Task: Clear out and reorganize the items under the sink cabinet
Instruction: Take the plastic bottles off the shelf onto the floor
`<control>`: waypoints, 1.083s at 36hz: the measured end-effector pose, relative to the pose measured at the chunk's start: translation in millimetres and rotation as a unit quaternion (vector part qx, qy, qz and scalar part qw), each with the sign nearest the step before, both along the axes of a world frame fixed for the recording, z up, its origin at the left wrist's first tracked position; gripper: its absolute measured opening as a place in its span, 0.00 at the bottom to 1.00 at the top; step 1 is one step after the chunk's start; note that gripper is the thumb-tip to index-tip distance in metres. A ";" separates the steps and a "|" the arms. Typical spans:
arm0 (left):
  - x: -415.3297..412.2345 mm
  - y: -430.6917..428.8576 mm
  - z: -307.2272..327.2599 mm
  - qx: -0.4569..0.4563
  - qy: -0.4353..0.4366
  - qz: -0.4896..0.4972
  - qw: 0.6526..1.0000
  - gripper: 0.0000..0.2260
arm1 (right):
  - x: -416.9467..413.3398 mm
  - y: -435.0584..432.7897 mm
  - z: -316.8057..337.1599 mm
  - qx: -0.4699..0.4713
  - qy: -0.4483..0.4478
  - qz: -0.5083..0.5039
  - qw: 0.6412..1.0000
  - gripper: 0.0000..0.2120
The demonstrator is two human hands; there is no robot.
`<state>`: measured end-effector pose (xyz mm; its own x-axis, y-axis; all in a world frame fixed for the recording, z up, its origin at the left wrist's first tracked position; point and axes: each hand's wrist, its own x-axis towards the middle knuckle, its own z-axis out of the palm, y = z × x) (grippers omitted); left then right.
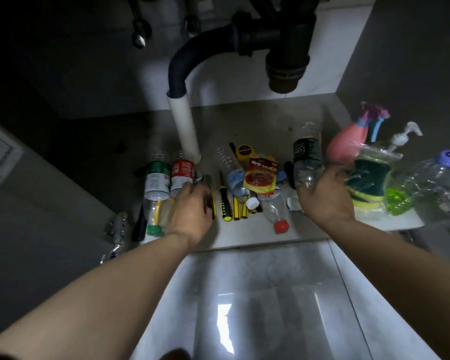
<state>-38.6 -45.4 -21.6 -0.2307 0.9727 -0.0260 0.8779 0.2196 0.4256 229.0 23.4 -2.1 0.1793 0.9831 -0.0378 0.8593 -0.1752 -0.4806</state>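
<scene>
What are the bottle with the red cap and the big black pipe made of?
The red-capped bottle looks like thin clear plastic, because you can see through it. The black pipe looks like dull hard plastic with ridged collars, though the dim light leaves that unsure.

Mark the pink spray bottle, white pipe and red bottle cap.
pink spray bottle [346,142], head view, its body.
white pipe [184,123], head view, mid-shaft.
red bottle cap [281,226], head view, its side.

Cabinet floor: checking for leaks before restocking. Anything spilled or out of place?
No spill shows, but clear bottles lie tipped over in a heap with screwdrivers and a red packet. The right hand grips a dark-labelled bottle.
</scene>
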 end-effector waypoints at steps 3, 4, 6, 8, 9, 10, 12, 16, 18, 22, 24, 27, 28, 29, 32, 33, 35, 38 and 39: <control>-13.4 9.1 6.9 -0.028 0.044 0.055 0.997 0.22 | -16.0 -10.8 5.3 0.026 0.064 0.018 0.997 0.27; -17.0 11.4 7.4 -0.036 0.055 0.065 0.996 0.23 | -22.1 -13.7 5.9 0.033 0.085 0.024 0.996 0.26; -21.5 15.0 6.4 -0.055 0.079 0.071 0.993 0.25 | -33.6 -17.6 4.3 0.044 0.120 0.044 0.991 0.25; -23.3 18.0 3.0 -0.076 0.074 0.079 0.991 0.26 | -43.3 -19.7 0.4 0.046 0.154 0.061 0.985 0.27; -23.3 19.3 0.4 -0.087 0.068 0.084 0.990 0.27 | -47.5 -20.4 -1.7 0.041 0.170 0.066 0.982 0.28; -22.9 20.3 -2.3 -0.097 0.063 0.087 0.989 0.28 | -51.2 -21.7 -3.6 0.032 0.186 0.068 0.980 0.28; -21.3 22.3 -8.1 -0.105 0.063 0.089 0.988 0.29 | -56.0 -23.7 -7.9 0.021 0.214 0.074 0.974 0.28; -17.8 25.8 -17.5 -0.108 0.088 0.105 0.985 0.29 | -55.8 -27.3 -14.8 0.026 0.241 0.091 0.966 0.28; -16.9 25.9 -20.7 -0.100 0.088 0.118 0.984 0.28 | -52.1 -29.2 -18.2 0.036 0.252 0.100 0.962 0.29; -16.3 22.7 -22.4 -0.056 0.052 0.136 0.988 0.27 | -38.6 -33.4 -21.6 0.041 0.254 0.115 0.959 0.31; -16.3 20.6 -19.3 -0.047 0.034 0.140 0.988 0.29 | -28.0 -36.5 -18.2 0.045 0.244 0.128 0.960 0.30; -12.8 18.5 -5.1 -0.031 -0.002 0.143 0.989 0.31 | -4.8 -41.9 -9.3 0.030 0.191 0.149 0.970 0.32; -10.1 18.0 2.1 -0.026 -0.011 0.140 0.990 0.30 | 4.2 -44.4 -4.9 0.019 0.165 0.158 0.973 0.33; -6.2 17.4 10.1 -0.021 -0.021 0.135 0.990 0.30 | 13.6 -47.4 -0.3 0.012 0.141 0.167 0.976 0.34; 11.8 12.4 34.6 -0.008 -0.073 0.104 0.992 0.31 | 44.0 -61.0 15.3 -0.018 0.086 0.179 0.980 0.37; 20.6 8.6 41.9 -0.003 -0.101 0.090 0.991 0.32 | 55.1 -67.2 20.1 -0.028 0.075 0.178 0.981 0.39; 42.5 -3.2 53.5 0.007 -0.154 0.060 0.986 0.34 | 78.9 -83.3 26.8 -0.049 0.061 0.174 0.982 0.40; 86.1 -29.2 58.2 0.004 -0.224 -0.004 0.975 0.38 | 114.2 -114.0 30.5 -0.084 0.042 0.164 0.982 0.39; 95.0 -37.5 56.1 -0.002 -0.257 -0.026 0.966 0.40 | 118.5 -119.3 27.2 -0.093 0.037 0.167 0.981 0.40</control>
<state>56.4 -82.9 34.5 -0.1369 0.9823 -0.1274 0.5599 0.1829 0.8081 347.4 -96.0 25.1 -0.1609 0.9613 -0.2237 0.8479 0.0187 -0.5298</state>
